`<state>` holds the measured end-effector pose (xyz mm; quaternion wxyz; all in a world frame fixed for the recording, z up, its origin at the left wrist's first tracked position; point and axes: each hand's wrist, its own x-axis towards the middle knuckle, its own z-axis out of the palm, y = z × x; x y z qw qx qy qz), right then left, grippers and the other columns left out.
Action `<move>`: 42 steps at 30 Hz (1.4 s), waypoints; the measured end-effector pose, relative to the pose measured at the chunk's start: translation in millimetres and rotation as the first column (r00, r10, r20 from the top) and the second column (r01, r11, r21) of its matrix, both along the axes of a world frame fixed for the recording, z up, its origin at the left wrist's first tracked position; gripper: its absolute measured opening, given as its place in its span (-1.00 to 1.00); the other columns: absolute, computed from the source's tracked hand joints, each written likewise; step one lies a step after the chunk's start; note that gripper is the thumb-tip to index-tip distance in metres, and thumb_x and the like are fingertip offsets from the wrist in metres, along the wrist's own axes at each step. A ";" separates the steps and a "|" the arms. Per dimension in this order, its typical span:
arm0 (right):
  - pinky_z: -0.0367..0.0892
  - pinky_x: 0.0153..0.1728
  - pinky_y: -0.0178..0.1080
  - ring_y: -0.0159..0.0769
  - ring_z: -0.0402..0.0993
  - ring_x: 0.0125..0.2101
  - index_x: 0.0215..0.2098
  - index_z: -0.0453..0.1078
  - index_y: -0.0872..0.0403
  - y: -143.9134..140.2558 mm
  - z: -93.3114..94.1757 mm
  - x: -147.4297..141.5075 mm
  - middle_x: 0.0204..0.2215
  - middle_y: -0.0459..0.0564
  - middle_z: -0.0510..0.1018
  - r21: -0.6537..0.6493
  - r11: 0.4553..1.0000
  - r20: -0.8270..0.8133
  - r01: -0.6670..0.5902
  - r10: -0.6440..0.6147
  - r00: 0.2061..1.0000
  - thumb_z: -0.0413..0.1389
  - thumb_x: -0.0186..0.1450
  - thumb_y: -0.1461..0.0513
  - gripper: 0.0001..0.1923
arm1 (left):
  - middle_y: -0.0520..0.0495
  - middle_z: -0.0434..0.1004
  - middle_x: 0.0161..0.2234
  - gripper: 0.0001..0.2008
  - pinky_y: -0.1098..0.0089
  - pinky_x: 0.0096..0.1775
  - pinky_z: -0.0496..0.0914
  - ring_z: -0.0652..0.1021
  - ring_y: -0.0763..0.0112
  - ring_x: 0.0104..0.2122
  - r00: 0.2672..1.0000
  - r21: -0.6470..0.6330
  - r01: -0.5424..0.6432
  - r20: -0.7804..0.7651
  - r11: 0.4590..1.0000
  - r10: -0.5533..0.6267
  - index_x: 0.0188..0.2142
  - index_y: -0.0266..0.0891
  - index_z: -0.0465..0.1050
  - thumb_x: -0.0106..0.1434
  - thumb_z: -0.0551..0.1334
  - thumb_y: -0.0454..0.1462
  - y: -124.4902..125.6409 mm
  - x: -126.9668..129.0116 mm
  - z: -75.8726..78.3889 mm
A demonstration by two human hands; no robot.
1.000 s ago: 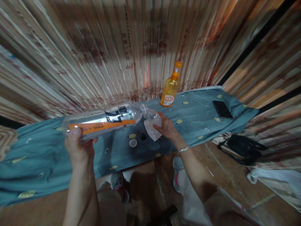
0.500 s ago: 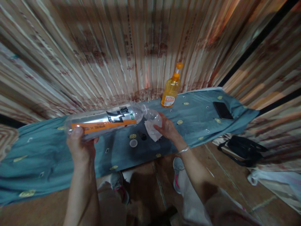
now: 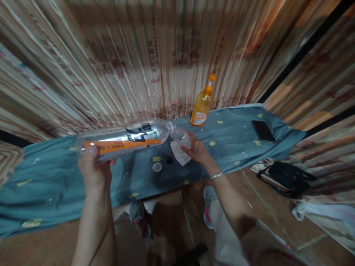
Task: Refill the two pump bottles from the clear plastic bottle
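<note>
Head view: your left hand (image 3: 94, 171) is wrapped around the base end of a large clear plastic bottle with an orange and black label (image 3: 122, 140), holding it nearly level above the table, its neck pointing to your right. Your right hand (image 3: 196, 149) is closed on a small clear plastic container (image 3: 181, 136), tilted so its mouth meets the open neck of the big bottle; the two touch there, over the middle of the table. A crumpled white tissue (image 3: 179, 154) sits under your right hand's fingers, touching the small container; whether the hand also grips it, you cannot tell from here. A thin bracelet (image 3: 216, 175) circles your right wrist.

The table is draped in a teal cloth with small yellow motifs (image 3: 55, 184). On it, just below the bottle's neck, lie a small white cap (image 3: 156, 167) and a small dark cap (image 3: 169, 160), near each other but apart. An upright orange squeeze bottle with an orange nozzle (image 3: 202, 103) stands at the far edge against the striped curtain (image 3: 111, 55). A black phone (image 3: 263, 130) lies flat toward the right end. On the floor to the right rests a black bag (image 3: 287, 176).
</note>
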<state>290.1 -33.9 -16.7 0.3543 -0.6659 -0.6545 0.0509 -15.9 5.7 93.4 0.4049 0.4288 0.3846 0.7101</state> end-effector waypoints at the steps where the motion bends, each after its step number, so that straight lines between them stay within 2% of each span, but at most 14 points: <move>1: 0.48 0.19 0.08 0.07 0.54 0.16 0.31 0.22 0.13 0.0 0.1 0.3 0.16 0.29 0.55 0.000 1.000 -0.007 -0.001 0.001 1.000 0.29 0.24 0.27 -0.30 | 0.07 0.40 -0.52 -0.61 0.53 -0.74 0.09 0.36 0.49 -0.63 1.000 0.002 -0.003 -0.007 1.000 0.003 -0.40 -0.22 0.42 -0.15 0.38 -0.03 -0.1 0.1 0.2; 5: 0.48 0.17 0.05 0.03 0.56 0.14 0.31 0.21 0.11 -0.5 2.7 0.8 0.14 0.26 0.58 -0.026 1.000 -0.027 -0.004 0.003 1.000 0.28 0.25 0.27 -0.31 | 0.06 0.39 -0.51 -0.61 0.54 -0.72 0.08 0.36 0.49 -0.61 1.000 -0.001 -0.008 -0.009 1.000 0.008 -0.39 -0.23 0.43 -0.16 0.36 -0.04 0.4 -0.4 -0.4; 9: 0.47 0.18 0.04 0.04 0.55 0.15 0.29 0.22 0.15 -0.6 6.4 -1.0 0.15 0.29 0.56 -0.040 0.999 -0.029 0.010 -0.011 1.000 0.28 0.24 0.29 -0.32 | 0.06 0.39 -0.52 -0.62 0.53 -0.73 0.07 0.37 0.47 -0.61 1.000 -0.003 -0.013 -0.009 1.000 0.013 -0.42 -0.22 0.40 -0.16 0.36 -0.03 1.4 -1.6 -1.5; 15: 0.47 0.17 0.02 0.06 0.55 0.13 0.28 0.21 0.24 -0.3 7.6 -1.8 0.13 0.34 0.56 -0.067 0.998 -0.007 0.018 -0.018 1.000 0.27 0.24 0.28 -0.32 | 0.04 0.41 -0.49 -0.56 0.52 -0.75 0.06 0.37 0.47 -0.61 1.000 0.018 -0.001 0.026 1.000 0.001 -0.35 -0.24 0.43 -0.18 0.40 -0.04 3.1 -2.0 -2.4; 21: 0.47 0.17 0.04 0.04 0.55 0.13 0.29 0.22 0.10 0.1 3.5 0.7 0.15 0.24 0.56 0.005 1.000 -0.017 -0.015 0.015 1.000 0.25 0.25 0.27 -0.34 | 0.05 0.43 -0.52 -0.58 0.51 -0.75 0.06 0.38 0.46 -0.63 1.000 0.008 -0.006 0.015 1.000 0.006 -0.37 -0.23 0.43 -0.18 0.38 -0.04 3.0 -1.0 -1.6; 25: 0.49 0.14 0.05 0.06 0.56 0.12 0.28 0.22 0.12 -0.2 3.5 0.5 0.14 0.26 0.57 -0.005 1.000 -0.008 0.004 -0.004 1.000 0.25 0.24 0.26 -0.34 | 0.03 0.45 -0.51 -0.57 0.49 -0.75 0.05 0.38 0.45 -0.63 1.000 0.006 -0.007 0.016 1.000 0.007 -0.32 -0.24 0.45 -0.17 0.35 -0.06 1.8 -0.2 0.5; 30: 0.51 0.12 0.06 0.06 0.59 0.09 0.29 0.22 0.11 -0.8 6.0 -0.4 0.11 0.25 0.59 -0.025 1.000 -0.007 0.008 -0.008 1.000 0.25 0.24 0.26 -0.33 | 0.05 0.44 -0.52 -0.62 0.51 -0.74 0.07 0.38 0.47 -0.63 1.000 0.009 0.000 -0.001 1.000 0.000 -0.36 -0.22 0.45 -0.15 0.34 -0.06 2.1 -0.8 0.3; 35: 0.50 0.13 0.02 0.03 0.58 0.09 0.28 0.23 0.14 -0.6 5.5 -0.5 0.12 0.25 0.58 -0.024 1.000 -0.013 0.006 -0.007 1.000 0.26 0.25 0.27 -0.34 | 0.05 0.41 -0.54 -0.60 0.50 -0.75 0.05 0.35 0.47 -0.65 1.000 0.026 -0.011 -0.003 1.000 0.011 -0.37 -0.23 0.44 -0.17 0.36 -0.04 2.7 -0.9 0.2; 38: 0.49 0.14 0.06 0.05 0.57 0.11 0.29 0.22 0.10 0.2 4.3 -0.1 0.14 0.24 0.57 -0.007 1.000 -0.013 0.001 -0.001 1.000 0.26 0.24 0.27 -0.33 | 0.06 0.40 -0.53 -0.60 0.51 -0.75 0.05 0.34 0.49 -0.65 1.000 0.032 -0.003 -0.019 0.999 0.003 -0.37 -0.23 0.43 -0.16 0.36 -0.03 2.0 -0.7 1.0; 42: 0.49 0.14 0.08 0.09 0.57 0.10 0.28 0.22 0.14 0.4 3.9 0.2 0.13 0.28 0.57 -0.028 1.000 0.002 0.008 -0.008 1.000 0.26 0.25 0.25 -0.34 | 0.05 0.39 -0.50 -0.55 0.50 -0.72 0.06 0.34 0.49 -0.63 0.999 0.023 -0.019 -0.032 1.000 0.020 -0.33 -0.24 0.42 -0.17 0.36 -0.02 1.4 -0.5 1.4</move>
